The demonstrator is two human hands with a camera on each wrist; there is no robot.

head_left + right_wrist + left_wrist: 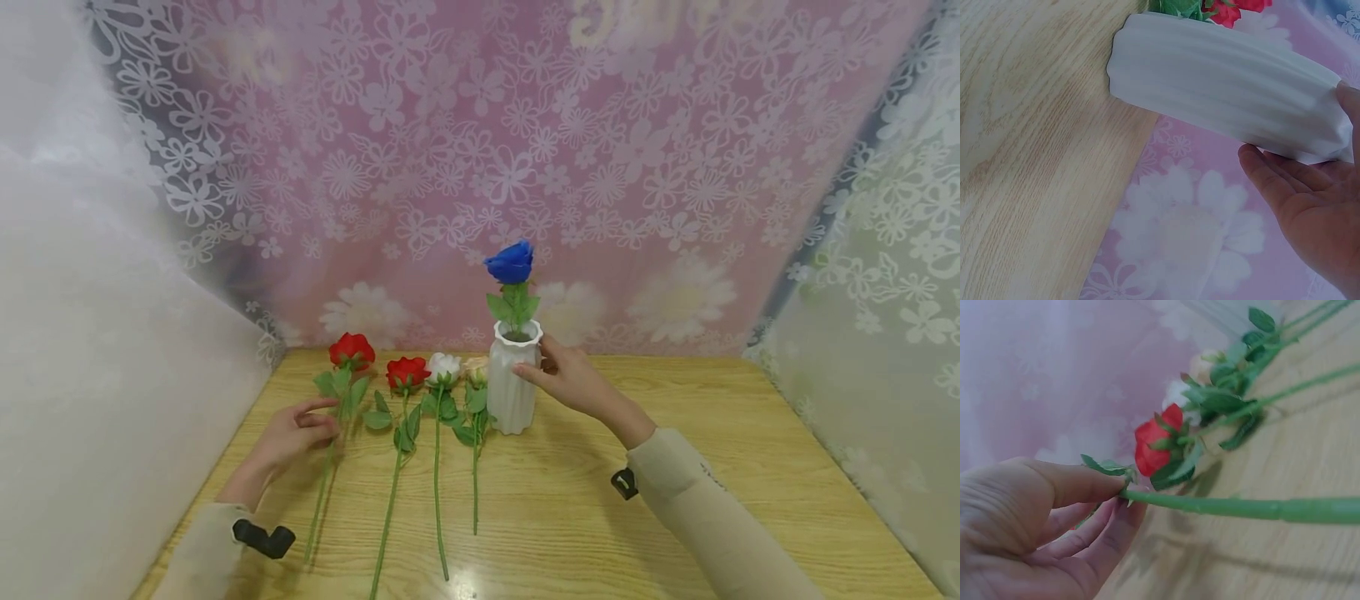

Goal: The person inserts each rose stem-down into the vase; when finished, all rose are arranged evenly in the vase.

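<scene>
My left hand (296, 433) pinches the green stem of the leftmost red rose (352, 352) between thumb and fingers; the left wrist view shows the stem (1222, 505) in that pinch. My right hand (573, 379) holds the upper part of a white ribbed vase (512, 392), thumb at the front and fingers on its right side. The vase stands upright on the table, and a blue rose (512, 263) rises from its mouth. Between the left hand and the vase lie a second red rose (407, 373), a white rose (444, 367) and a cream rose (476, 370).
The wooden table (585, 517) carries the flowers, their long stems pointing toward me. A pink flower-patterned curtain (450, 167) hangs behind the table's back edge. Pale sheets close in the left side (90, 333) and the right side (892, 350).
</scene>
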